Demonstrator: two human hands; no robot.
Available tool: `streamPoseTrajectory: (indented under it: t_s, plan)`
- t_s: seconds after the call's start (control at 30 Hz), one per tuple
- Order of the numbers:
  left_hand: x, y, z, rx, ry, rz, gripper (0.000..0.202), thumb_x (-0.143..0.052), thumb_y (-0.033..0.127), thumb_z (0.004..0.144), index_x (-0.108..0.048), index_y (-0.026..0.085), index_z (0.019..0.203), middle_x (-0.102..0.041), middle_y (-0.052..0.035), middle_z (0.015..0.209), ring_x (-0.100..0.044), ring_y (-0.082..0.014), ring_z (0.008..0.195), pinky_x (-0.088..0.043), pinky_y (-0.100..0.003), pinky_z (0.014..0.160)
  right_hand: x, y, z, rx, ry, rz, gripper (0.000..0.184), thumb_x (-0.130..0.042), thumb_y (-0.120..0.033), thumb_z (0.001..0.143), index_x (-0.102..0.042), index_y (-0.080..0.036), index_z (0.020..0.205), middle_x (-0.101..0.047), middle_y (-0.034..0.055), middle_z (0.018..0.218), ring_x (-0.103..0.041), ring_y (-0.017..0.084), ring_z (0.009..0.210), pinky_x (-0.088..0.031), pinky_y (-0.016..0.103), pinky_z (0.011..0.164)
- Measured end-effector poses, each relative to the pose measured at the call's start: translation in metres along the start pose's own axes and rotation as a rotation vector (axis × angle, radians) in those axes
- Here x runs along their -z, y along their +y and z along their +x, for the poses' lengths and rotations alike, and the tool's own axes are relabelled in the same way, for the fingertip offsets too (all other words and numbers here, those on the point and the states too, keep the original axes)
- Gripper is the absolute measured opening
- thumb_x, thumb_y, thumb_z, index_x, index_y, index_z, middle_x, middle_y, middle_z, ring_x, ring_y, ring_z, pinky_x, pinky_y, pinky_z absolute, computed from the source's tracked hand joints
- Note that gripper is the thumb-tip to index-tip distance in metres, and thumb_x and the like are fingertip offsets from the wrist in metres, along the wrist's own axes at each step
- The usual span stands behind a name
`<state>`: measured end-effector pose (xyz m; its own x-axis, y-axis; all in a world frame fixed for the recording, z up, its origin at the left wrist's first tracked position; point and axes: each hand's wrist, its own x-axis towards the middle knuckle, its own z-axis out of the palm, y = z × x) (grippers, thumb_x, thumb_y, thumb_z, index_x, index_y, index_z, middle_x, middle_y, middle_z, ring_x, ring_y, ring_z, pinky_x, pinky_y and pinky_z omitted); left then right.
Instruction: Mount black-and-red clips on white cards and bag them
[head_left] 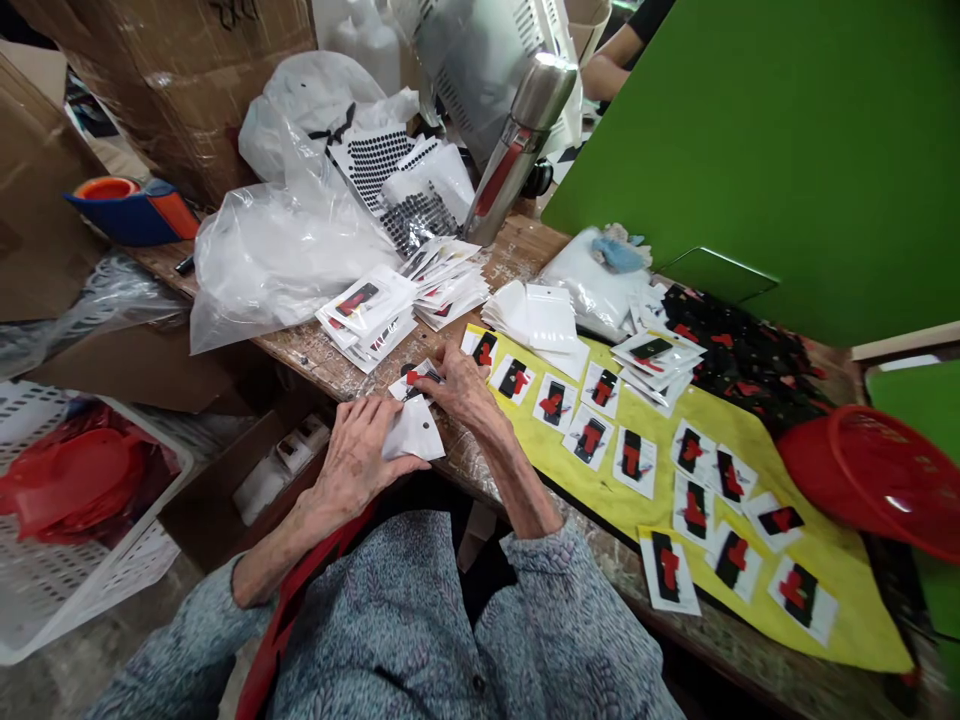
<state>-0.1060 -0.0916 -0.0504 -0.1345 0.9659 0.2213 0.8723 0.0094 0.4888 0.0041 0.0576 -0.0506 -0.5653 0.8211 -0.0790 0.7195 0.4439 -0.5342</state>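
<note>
My left hand (360,445) pinches a small white plastic packet (414,432) at the table's front edge, thumb below and fingers on top. My right hand (469,390) is closed at the packet's upper end, on a small printed card (424,378) with a red piece on it. Whether the card is partly inside the packet, I cannot make out. To the right, several cards with black and red pieces (631,455) lie in loose rows on a yellow cloth (720,620). Beyond my hands are piles of filled packets (367,310) and a stack of blank white packets (551,315).
A steel thermos (517,150) stands at the back beside clear plastic bags (292,250). A tape dispenser (135,210) sits far left, above a white basket (82,600) of red items. An open cardboard box (217,500) is below the table edge. A red bowl (877,480) stands right.
</note>
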Motion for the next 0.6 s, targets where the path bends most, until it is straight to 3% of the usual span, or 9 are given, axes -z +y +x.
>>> streamPoseTrajectory:
  t_s: [0.27, 0.47, 0.6]
  plan:
    - [-0.004, -0.001, 0.002, 0.016, 0.011, -0.015, 0.056, -0.083, 0.044, 0.067, -0.051, 0.02, 0.106, -0.065, -0.0076, 0.103, -0.06, -0.0282, 0.097, -0.042, -0.04, 0.083, -0.005, -0.002, -0.008, 0.034, 0.036, -0.064, 0.018, -0.062, -0.034, 0.086, -0.058, -0.018, 0.093, -0.061, 0.0096, 0.105, -0.053, 0.027, 0.099, -0.035, 0.043, 0.085]
    - [-0.009, 0.0, 0.003, 0.001, 0.026, 0.02, 0.049, -0.081, 0.037, 0.071, -0.052, 0.017, 0.106, -0.065, -0.008, 0.101, -0.058, -0.028, 0.093, -0.043, -0.039, 0.081, -0.001, -0.006, -0.012, 0.054, 0.018, -0.035, 0.014, -0.057, -0.032, 0.089, -0.057, -0.018, 0.087, -0.063, 0.0076, 0.098, -0.054, 0.024, 0.093, -0.034, 0.042, 0.085]
    - [-0.011, 0.001, 0.001, -0.007, 0.036, 0.032, 0.042, -0.078, 0.032, 0.074, -0.054, 0.018, 0.106, -0.064, -0.0077, 0.102, -0.057, -0.0279, 0.093, -0.044, -0.04, 0.08, 0.001, -0.005, -0.011, 0.075, -0.014, 0.021, 0.012, -0.059, -0.028, 0.087, -0.057, -0.019, 0.093, -0.065, 0.0044, 0.09, -0.055, 0.022, 0.09, -0.033, 0.04, 0.084]
